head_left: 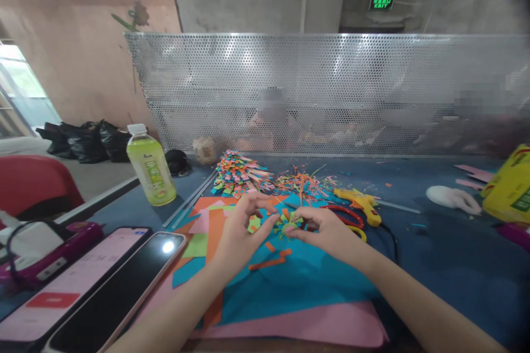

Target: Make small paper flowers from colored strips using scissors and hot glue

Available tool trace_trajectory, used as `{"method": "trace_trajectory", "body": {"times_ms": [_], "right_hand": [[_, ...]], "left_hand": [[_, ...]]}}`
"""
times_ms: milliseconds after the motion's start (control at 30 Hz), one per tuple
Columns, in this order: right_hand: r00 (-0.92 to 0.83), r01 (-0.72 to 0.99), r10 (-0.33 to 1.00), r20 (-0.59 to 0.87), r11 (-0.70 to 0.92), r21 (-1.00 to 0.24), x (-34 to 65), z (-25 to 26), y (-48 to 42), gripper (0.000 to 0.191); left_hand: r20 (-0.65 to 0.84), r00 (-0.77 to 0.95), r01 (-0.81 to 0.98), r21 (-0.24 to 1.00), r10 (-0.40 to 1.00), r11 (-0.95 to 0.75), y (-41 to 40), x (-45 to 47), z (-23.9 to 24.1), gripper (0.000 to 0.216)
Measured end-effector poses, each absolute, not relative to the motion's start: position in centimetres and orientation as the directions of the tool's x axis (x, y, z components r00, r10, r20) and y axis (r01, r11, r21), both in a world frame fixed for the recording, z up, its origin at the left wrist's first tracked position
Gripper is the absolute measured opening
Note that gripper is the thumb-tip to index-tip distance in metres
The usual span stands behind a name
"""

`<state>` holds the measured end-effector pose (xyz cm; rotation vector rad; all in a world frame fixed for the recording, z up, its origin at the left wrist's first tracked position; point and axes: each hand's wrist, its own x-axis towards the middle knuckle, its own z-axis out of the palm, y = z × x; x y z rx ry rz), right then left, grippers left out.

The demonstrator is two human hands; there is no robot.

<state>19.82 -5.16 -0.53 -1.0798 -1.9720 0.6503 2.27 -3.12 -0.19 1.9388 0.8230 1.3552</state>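
My left hand (242, 229) and my right hand (321, 229) meet over a sheet of teal paper (298, 281). Between their fingertips sits a small fringed paper flower (286, 222) of green, orange and teal strips. My right hand pinches it from the right. The thumb and forefinger of my left hand curl round it from the left, touching its fringe. Small orange paper strips (271, 261) lie on the teal sheet just below the hands.
A pile of cut coloured paper (238, 174) lies behind the hands. A yellow glue gun (360, 201) and red-handled scissors (348, 215) rest to the right. A green drink bottle (151, 165) and two phones (103, 281) are on the left. A perforated metal screen (331, 94) closes the back.
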Motion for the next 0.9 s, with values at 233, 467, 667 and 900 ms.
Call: {"method": "trace_trajectory", "body": {"times_ms": [233,467,667,900], "right_hand": [[-0.327,0.456,0.861,0.389,0.504,-0.734,19.78,-0.64,-5.17,0.025],[-0.306,0.442,0.877,0.371,0.476,-0.760,19.89,-0.83,-5.16,0.026],[-0.324,0.427,0.885,0.334,0.452,-0.783,19.89,-0.82,-5.23,0.027],[-0.362,0.364,0.895,0.261,0.394,-0.844,20.00,-0.87,-5.15,0.029]], "left_hand": [[0.515,0.260,0.007,0.845,0.817,-0.535,-2.85,2.33,0.01,0.023],[0.523,0.314,0.221,0.772,0.792,-0.597,-3.11,1.99,0.51,0.040],[0.583,0.310,0.293,0.693,0.751,-0.659,-3.26,1.87,0.17,0.040],[0.657,0.406,0.361,0.523,0.635,-0.772,-2.55,1.47,-0.42,0.034]]}}
